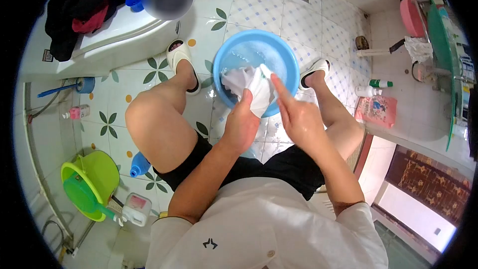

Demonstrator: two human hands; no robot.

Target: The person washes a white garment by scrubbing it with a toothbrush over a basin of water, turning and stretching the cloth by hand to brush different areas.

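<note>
A light blue basin stands on the tiled floor between my feet, with sudsy water inside. Over its near side a wet white cloth is bunched up, partly dipping into the water. My left hand is closed on the cloth's near edge, thumb on top. Closed around a slim white brush, my right hand has its index finger stretched along it. The brush's head rests against the cloth; its handle is mostly hidden by the hand.
Dark clothes and a blue cup lie on the white toilet at upper left. At lower left are a green bucket, a white jug and a blue bottle. Bottles and a glass shelf are at right.
</note>
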